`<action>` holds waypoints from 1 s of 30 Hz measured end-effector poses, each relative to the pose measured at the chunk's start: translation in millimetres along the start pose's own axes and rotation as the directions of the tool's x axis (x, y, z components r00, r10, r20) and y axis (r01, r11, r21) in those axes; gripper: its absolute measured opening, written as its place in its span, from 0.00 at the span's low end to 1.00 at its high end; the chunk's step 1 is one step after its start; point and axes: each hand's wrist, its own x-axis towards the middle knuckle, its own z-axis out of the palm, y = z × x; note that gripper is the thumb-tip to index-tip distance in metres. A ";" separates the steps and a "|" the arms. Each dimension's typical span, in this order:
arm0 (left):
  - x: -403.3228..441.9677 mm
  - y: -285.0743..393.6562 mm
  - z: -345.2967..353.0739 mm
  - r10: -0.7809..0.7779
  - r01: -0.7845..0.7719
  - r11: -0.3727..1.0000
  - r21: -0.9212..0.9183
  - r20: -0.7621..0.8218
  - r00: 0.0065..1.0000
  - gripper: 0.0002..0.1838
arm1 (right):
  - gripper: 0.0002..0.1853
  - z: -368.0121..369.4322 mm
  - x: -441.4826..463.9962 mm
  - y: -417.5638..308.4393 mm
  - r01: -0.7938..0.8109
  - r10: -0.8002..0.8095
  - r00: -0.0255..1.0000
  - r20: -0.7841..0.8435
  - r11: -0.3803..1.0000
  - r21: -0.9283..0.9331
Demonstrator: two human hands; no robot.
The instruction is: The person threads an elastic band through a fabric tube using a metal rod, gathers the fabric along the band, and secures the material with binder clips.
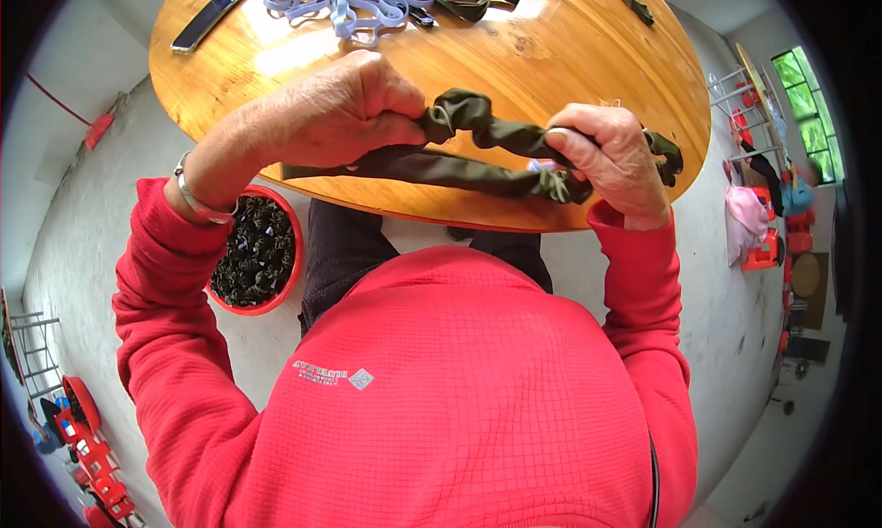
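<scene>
A dark green fabric tube (pixel 496 135), gathered into folds along its upper stretch, spans between my two hands above the near edge of the round wooden table. My left hand (pixel 354 115) is closed on its left part, thumb and fingers pressed together. Around its right part the fingers of my right hand (pixel 606 151) are closed. A flatter length of the same fabric runs below, between the hands, with a small whitish bit near my right fingers. Bunched fabric sticks out beyond my right hand.
Pale blue elastic bands (pixel 349 3) lie on the wooden table (pixel 570 64) beside more dark fabric (pixel 473 0). A phone (pixel 207 18) rests at the upper left, a dark strip (pixel 630 0) at the upper right. A red basin (pixel 296 252) of dark pieces stands below the table's left side.
</scene>
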 end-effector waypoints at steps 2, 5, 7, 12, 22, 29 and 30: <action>7.6 -1.9 7.7 0.103 -0.103 0.995 0.003 -0.028 0.994 0.07 | 0.06 7.6 4.7 1.8 0.029 -0.029 0.999 -0.012 0.999 -0.030; 18.7 1.8 20.6 0.074 -0.078 0.994 -0.076 -0.053 0.996 0.07 | 0.07 18.5 11.4 6.7 0.109 -0.109 0.994 -0.010 0.994 -0.018; 25.4 0.0 26.8 0.098 -0.102 0.994 -0.037 -0.098 0.990 0.07 | 0.07 22.6 15.3 12.0 0.144 -0.144 0.989 0.031 0.990 0.015; 27.3 3.2 28.4 0.092 -0.095 0.994 -0.055 -0.067 0.994 0.06 | 0.08 18.7 15.0 17.0 -0.062 0.030 0.989 0.147 0.975 0.212; 5.3 3.0 8.7 0.085 -0.085 0.994 -0.065 0.006 0.996 0.11 | 0.06 -3.2 -8.5 39.1 -0.087 0.060 0.994 0.091 0.940 0.330; -13.3 -9.9 0.7 -0.023 0.014 0.983 -0.183 -0.049 0.999 0.09 | 0.06 19.4 -21.8 58.1 -0.165 0.188 0.982 -0.033 0.924 0.346; -13.3 -9.2 1.0 -0.032 0.021 0.986 -0.168 -0.065 0.997 0.08 | 0.06 20.4 -20.0 56.6 -0.117 0.136 0.990 -0.037 0.939 0.324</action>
